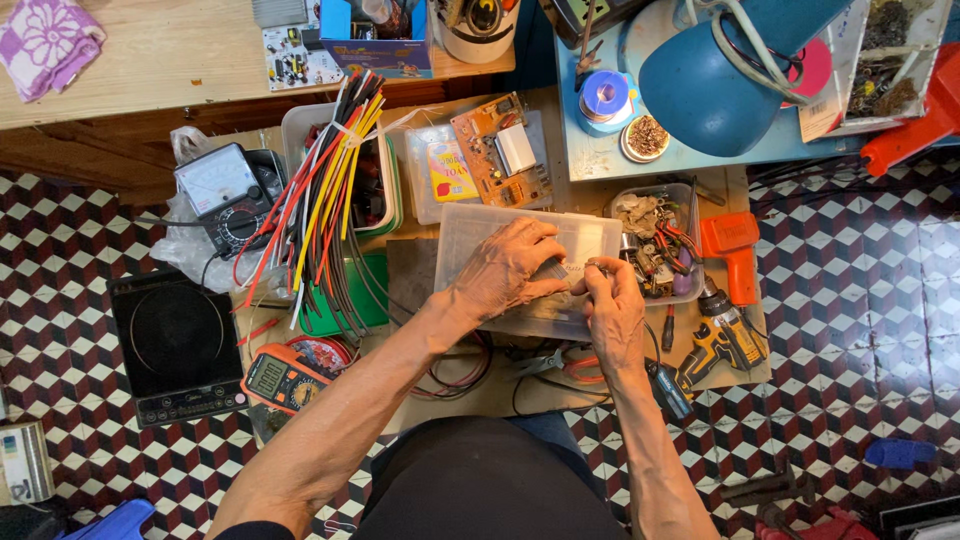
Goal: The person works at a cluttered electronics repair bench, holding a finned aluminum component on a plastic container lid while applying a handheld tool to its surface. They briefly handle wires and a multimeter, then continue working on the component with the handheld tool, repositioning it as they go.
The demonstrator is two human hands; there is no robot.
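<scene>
A clear plastic compartment box (470, 235) with its lid down lies on the low workboard in front of me. My left hand (505, 268) rests spread on the lid, fingers curled toward the box's right part. My right hand (612, 305) meets it at the box's right front edge, fingertips pinched on something small that I cannot make out. Both forearms reach in from the bottom of the view.
A bundle of coloured wires (325, 190) lies left of the box over a green tray. A circuit board (500, 150), an analog meter (220, 190), an orange multimeter (280, 378), an induction cooker (178, 345), a cordless drill (722, 335), a parts tub (655, 240) and a blue lamp (720, 75) surround it.
</scene>
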